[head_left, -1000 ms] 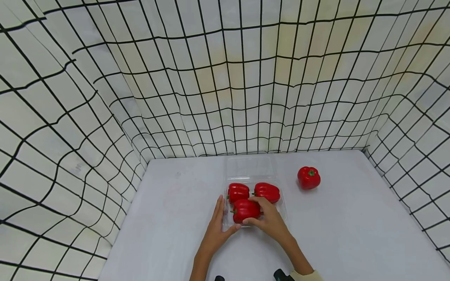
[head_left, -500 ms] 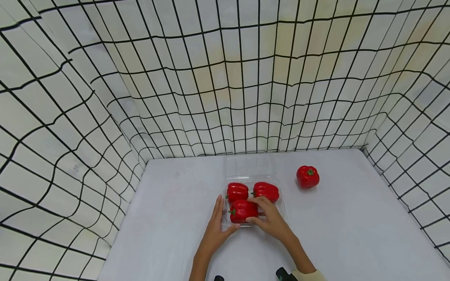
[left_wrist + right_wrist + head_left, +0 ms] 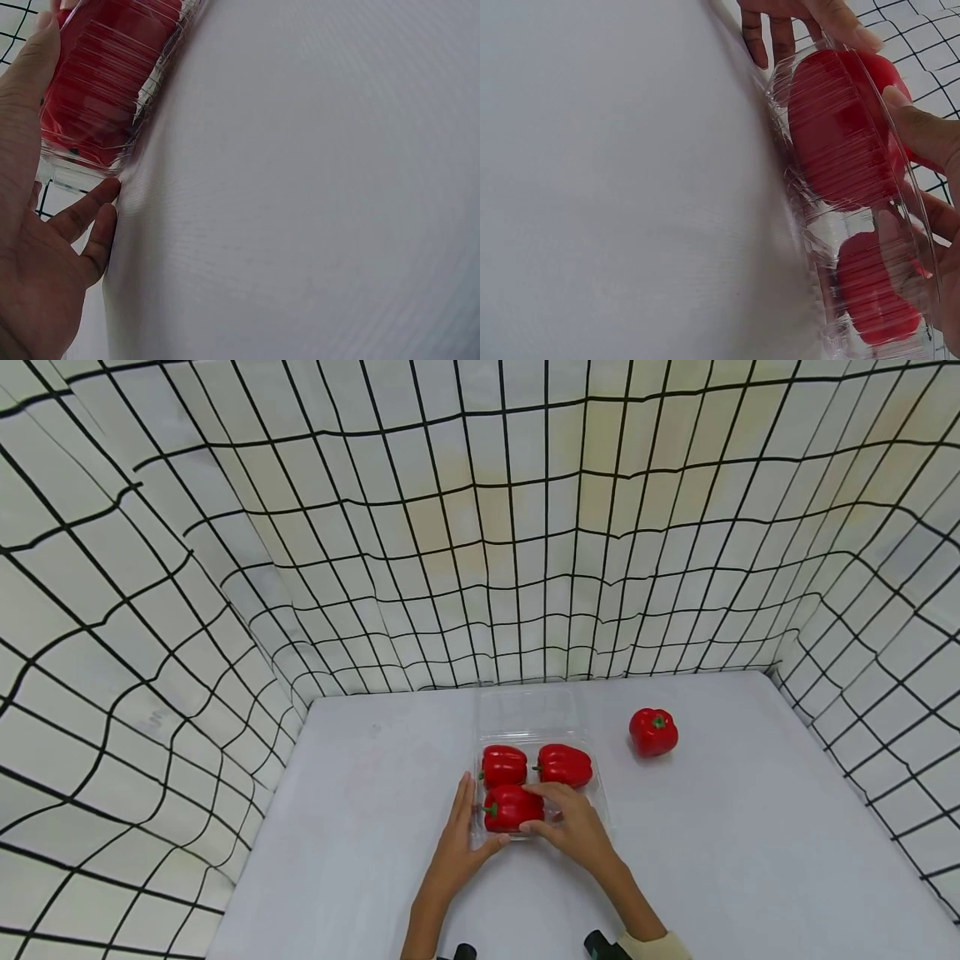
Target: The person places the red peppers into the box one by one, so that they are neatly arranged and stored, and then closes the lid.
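A clear plastic clamshell container (image 3: 602, 793) lies in front of me with its lid (image 3: 528, 708) folded back. Inside, one red bell pepper (image 3: 503, 765) sits back left and another (image 3: 564, 765) back right. A third red bell pepper (image 3: 512, 810) lies sideways at the front left, its green stem pointing left. My right hand (image 3: 581, 831) holds this front pepper's right end between thumb and fingers. My left hand (image 3: 453, 843) rests straight fingers along the container's left wall, its thumb (image 3: 34, 64) at the front rim in the left wrist view.
One more red bell pepper (image 3: 653, 732) stands on the white table (image 3: 720, 827), right of the container. White walls with black netting (image 3: 525, 568) enclose the table at the back and sides.
The front pepper has shifted a little left inside the container, with the right hand still at its right end. The left hand stays at the container's left side.
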Available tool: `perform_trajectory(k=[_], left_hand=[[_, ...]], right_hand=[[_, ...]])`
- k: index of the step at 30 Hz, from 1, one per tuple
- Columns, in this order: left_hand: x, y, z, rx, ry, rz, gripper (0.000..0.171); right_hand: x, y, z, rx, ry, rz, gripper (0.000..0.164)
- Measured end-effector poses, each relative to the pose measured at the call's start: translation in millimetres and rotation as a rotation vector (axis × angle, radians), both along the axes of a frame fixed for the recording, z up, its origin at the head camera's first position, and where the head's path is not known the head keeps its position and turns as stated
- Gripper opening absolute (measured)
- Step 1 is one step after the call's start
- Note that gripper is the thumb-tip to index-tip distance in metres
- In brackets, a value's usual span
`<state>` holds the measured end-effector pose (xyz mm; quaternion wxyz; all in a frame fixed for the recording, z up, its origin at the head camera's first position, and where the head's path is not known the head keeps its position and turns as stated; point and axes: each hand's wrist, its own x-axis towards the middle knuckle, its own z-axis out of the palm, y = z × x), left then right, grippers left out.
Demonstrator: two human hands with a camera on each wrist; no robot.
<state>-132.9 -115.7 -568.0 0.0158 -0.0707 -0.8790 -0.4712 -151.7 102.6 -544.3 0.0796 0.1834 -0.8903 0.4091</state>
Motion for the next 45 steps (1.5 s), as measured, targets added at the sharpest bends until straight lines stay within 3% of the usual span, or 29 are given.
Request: perform_trajectory(k=[19, 28, 45], left_hand=[[-0.3, -2, 0.0, 0.002, 0.022, -0.007, 0.104], [-1.7, -3, 1.5, -0.011, 0.020, -0.017, 0.104], [-0.5, -1, 0.2, -0.009, 0.012, -0.008, 0.103]], right_hand=[[-2.7, -4, -0.5, 0.034, 0.018, -0.027, 0.053], [-2.6, -10, 0.5, 0.147, 0.064, -0.072, 0.052], [-1.5, -16, 1.6, 0.288, 0.031, -0.127, 0.054]])
